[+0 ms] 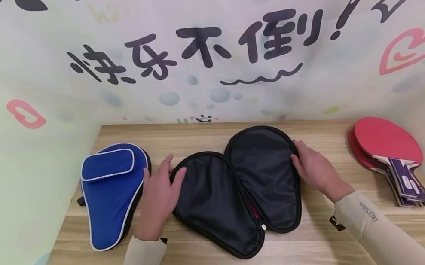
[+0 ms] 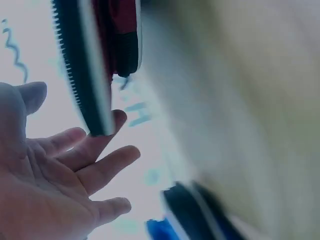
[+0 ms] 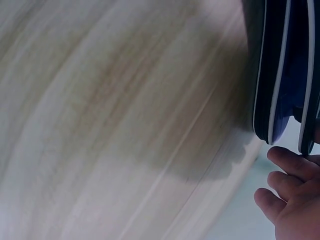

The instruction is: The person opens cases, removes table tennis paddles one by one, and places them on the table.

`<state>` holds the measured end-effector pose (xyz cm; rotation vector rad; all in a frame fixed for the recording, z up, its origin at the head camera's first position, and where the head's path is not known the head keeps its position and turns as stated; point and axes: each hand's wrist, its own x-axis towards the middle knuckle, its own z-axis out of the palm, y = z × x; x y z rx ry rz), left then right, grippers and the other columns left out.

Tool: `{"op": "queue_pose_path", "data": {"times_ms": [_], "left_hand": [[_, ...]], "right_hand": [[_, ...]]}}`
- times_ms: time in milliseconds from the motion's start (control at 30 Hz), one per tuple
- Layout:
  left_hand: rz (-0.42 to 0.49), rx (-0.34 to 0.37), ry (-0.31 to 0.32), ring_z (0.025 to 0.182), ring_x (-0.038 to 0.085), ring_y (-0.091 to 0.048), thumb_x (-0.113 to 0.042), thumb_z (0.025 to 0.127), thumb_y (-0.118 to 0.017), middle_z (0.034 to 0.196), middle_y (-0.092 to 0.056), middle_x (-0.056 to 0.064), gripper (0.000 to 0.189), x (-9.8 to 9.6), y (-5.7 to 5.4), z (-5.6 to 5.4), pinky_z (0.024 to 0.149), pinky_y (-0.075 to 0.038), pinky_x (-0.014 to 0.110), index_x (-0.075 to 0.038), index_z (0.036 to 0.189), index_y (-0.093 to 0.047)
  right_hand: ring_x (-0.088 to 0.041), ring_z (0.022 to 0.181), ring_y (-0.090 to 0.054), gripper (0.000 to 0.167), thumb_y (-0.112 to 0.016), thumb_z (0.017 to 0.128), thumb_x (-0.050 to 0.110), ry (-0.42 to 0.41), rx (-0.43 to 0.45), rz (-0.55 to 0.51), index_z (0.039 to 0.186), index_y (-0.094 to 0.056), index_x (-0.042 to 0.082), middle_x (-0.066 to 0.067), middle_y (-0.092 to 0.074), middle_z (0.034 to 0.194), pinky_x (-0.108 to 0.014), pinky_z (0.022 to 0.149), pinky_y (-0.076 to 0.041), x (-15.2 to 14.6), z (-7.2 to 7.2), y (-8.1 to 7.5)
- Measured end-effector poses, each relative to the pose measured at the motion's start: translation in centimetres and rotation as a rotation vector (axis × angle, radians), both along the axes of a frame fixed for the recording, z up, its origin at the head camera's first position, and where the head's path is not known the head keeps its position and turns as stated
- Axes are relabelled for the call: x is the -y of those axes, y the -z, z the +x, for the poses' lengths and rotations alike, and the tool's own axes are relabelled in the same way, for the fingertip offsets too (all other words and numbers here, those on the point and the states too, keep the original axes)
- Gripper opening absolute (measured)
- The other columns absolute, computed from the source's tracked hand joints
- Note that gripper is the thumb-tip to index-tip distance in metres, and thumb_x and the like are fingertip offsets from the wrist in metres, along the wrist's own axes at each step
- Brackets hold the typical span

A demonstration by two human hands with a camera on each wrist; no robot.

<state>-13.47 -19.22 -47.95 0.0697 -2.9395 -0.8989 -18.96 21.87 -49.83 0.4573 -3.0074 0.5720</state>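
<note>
Two black paddle-shaped table tennis bat cases lie side by side on the table, the left case (image 1: 213,201) and the right case (image 1: 265,174), edges meeting. A dark red strip shows in the gap by a zipper pull. My left hand (image 1: 161,194) is at the left case's outer edge; in the left wrist view its fingers spread around a zippered rim (image 2: 82,75), with maroon fabric beyond. My right hand (image 1: 315,168) touches the right case's outer edge with thumb and fingertips. White-piped navy edges (image 3: 280,75) show above those fingers in the right wrist view.
A blue bat case (image 1: 112,195) with white piping and a flap pocket lies left of my left hand. Several red table tennis bats (image 1: 388,140) are stacked at the right, handles toward me. A printed white wall covering (image 1: 208,94) rises behind the wooden table (image 1: 181,131).
</note>
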Motion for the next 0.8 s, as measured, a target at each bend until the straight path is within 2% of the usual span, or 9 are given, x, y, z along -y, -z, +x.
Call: {"op": "queue_pose_path", "data": {"times_ms": [67, 133, 233, 333, 433, 500, 600, 700, 800], "left_hand": [[0.068, -0.014, -0.005, 0.118, 0.037, -0.067, -0.048, 0.106, -0.048, 0.129, -0.07, 0.016, 0.06, -0.1, -1.4, -0.1, 0.125, -0.015, 0.066, -0.01, 0.151, -0.046], [0.151, -0.026, 0.0, 0.113, 0.036, -0.067, -0.048, 0.106, -0.047, 0.13, -0.07, 0.014, 0.056, -0.2, -2.9, 0.0, 0.122, -0.029, 0.062, -0.012, 0.149, -0.049], [0.306, -0.071, 0.044, 0.118, 0.032, -0.066, -0.046, 0.109, -0.042, 0.135, -0.068, 0.012, 0.049, -0.8, -4.6, 0.1, 0.113, -0.043, 0.056, -0.016, 0.146, -0.054], [0.488, -0.142, 0.157, 0.131, 0.027, -0.06, -0.036, 0.111, -0.037, 0.14, -0.065, 0.01, 0.042, -2.1, -5.5, -0.1, 0.113, -0.045, 0.051, -0.015, 0.143, -0.055], [0.581, -0.192, 0.304, 0.141, 0.022, -0.053, -0.026, 0.112, -0.037, 0.148, -0.059, 0.006, 0.039, -3.8, -5.5, -0.5, 0.119, -0.041, 0.048, -0.014, 0.146, -0.052], [0.564, -0.196, 0.385, 0.146, 0.019, -0.047, -0.027, 0.111, -0.04, 0.156, -0.051, 0.001, 0.041, -4.9, -5.2, -0.8, 0.12, -0.039, 0.047, -0.017, 0.15, -0.047], [0.478, -0.172, 0.454, 0.152, 0.015, -0.036, -0.039, 0.108, -0.048, 0.165, -0.036, -0.007, 0.052, -6.5, -4.6, -1.3, 0.123, -0.036, 0.047, -0.024, 0.156, -0.038], [0.356, -0.138, 0.488, 0.156, 0.014, -0.028, -0.055, 0.1, -0.057, 0.169, -0.025, -0.009, 0.072, -8.2, -3.9, -1.7, 0.124, -0.034, 0.046, -0.028, 0.16, -0.028], [0.221, -0.134, 0.502, 0.156, 0.017, -0.029, -0.062, 0.091, -0.066, 0.169, -0.026, -0.005, 0.092, -9.7, -2.9, -2.2, 0.124, -0.035, 0.045, -0.027, 0.163, -0.022]], "right_hand": [[-0.054, 0.135, -0.05, 0.051, -0.051, 0.105, 0.014, 0.001, -0.011, 0.002, 0.147, -0.041, -0.013, -0.039, -0.047, 0.147, -0.064, 0.107, -0.045, -0.1, 0.1, -0.1], [-0.054, 0.134, -0.05, 0.051, -0.051, 0.105, 0.014, -0.001, -0.014, 0.004, 0.147, -0.041, -0.013, -0.039, -0.047, 0.146, -0.064, 0.107, -0.045, -0.1, 0.1, -0.2], [-0.054, 0.133, -0.051, 0.051, -0.052, 0.105, 0.014, -0.003, -0.017, 0.002, 0.148, -0.041, -0.013, -0.039, -0.048, 0.146, -0.064, 0.107, -0.045, -0.2, 0.2, -0.4], [-0.053, 0.127, -0.057, 0.052, -0.051, 0.105, 0.015, -0.001, -0.019, -0.01, 0.148, -0.04, -0.012, -0.039, -0.052, 0.142, -0.063, 0.103, -0.048, -0.3, 0.3, -0.5], [-0.05, 0.116, -0.065, 0.052, -0.05, 0.106, 0.016, -0.001, -0.017, -0.026, 0.15, -0.04, -0.01, -0.038, -0.06, 0.132, -0.062, 0.097, -0.052, -0.4, 0.5, -0.6], [-0.049, 0.109, -0.068, 0.053, -0.05, 0.106, 0.017, -0.003, -0.015, -0.038, 0.151, -0.039, -0.008, -0.038, -0.065, 0.122, -0.061, 0.093, -0.054, -0.3, 0.7, -0.7], [-0.047, 0.102, -0.071, 0.052, -0.05, 0.106, 0.016, -0.007, -0.026, -0.053, 0.151, -0.04, -0.008, -0.035, -0.07, 0.109, -0.06, 0.09, -0.055, -0.3, 0.8, -0.8], [-0.045, 0.097, -0.072, 0.05, -0.051, 0.106, 0.014, -0.01, -0.042, -0.066, 0.15, -0.042, -0.008, -0.031, -0.072, 0.099, -0.059, 0.088, -0.056, -0.3, 0.9, -0.8], [-0.04, 0.089, -0.073, 0.049, -0.051, 0.105, 0.013, -0.013, -0.053, -0.072, 0.149, -0.043, -0.008, -0.026, -0.071, 0.088, -0.058, 0.085, -0.056, -0.3, 1.0, -0.8]]}}
